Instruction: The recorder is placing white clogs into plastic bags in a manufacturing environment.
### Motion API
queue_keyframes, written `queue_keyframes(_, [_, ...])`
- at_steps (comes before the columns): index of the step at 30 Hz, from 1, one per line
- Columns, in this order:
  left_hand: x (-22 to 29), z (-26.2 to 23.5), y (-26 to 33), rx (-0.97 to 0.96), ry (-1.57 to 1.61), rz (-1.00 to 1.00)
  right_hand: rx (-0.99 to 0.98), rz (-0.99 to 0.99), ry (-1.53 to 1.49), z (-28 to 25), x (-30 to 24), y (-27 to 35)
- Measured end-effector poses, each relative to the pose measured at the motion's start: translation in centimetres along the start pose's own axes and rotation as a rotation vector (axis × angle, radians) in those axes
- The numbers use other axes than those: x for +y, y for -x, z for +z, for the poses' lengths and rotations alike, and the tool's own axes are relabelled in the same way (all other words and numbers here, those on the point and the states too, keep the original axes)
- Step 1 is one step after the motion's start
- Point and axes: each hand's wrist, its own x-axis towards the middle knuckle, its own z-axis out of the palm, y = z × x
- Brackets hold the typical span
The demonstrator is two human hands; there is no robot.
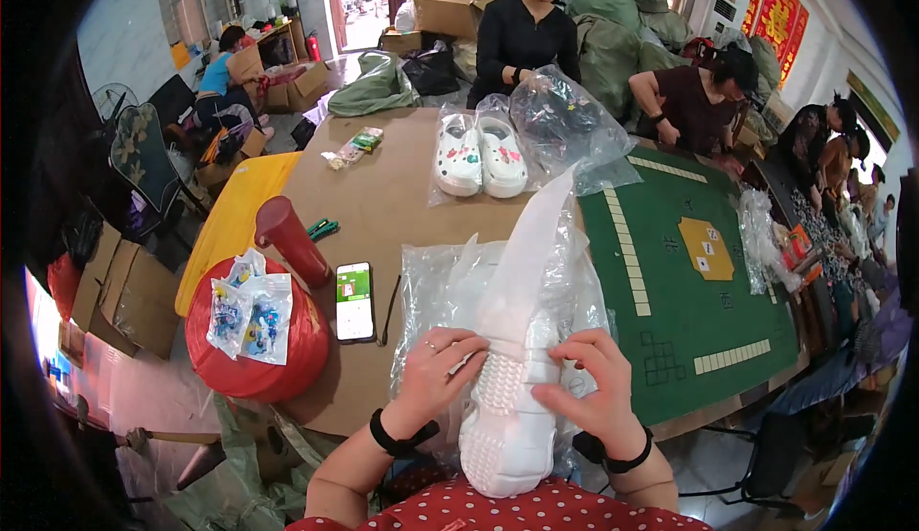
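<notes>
1. A crowded workroom; a brown cardboard-covered table (402,196) lies before me, a green game mat (689,282) to its right.
2. My left hand (442,370) and right hand (586,392) both grasp a white clog (507,416), sole up.
3. Its long axis runs away from me, between equally near hands, into a clear plastic bag (536,244).

A: Where was free room on the cardboard-covered table (402,196)?

B: In the middle, between the phone (355,301) and the far pair of white clogs (480,155).

A: And what stood in the way?

B: On the left the red cup (290,239); near, the clear bags (450,292). The green mat (689,320) on the right was mostly open.
</notes>
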Motion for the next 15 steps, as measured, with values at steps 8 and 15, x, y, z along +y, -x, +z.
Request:
queue_keyframes(8, [0.1, 0.7, -0.2, -0.049, 0.052, -0.041, -0.031, 0.093, 0.000, 2.7, -0.5, 0.1])
queue_keyframes(15, [0.6, 0.2, -1.4, -0.060, -0.078, 0.168, -0.002, 0.023, -0.049, 3.8, 0.4, 0.5])
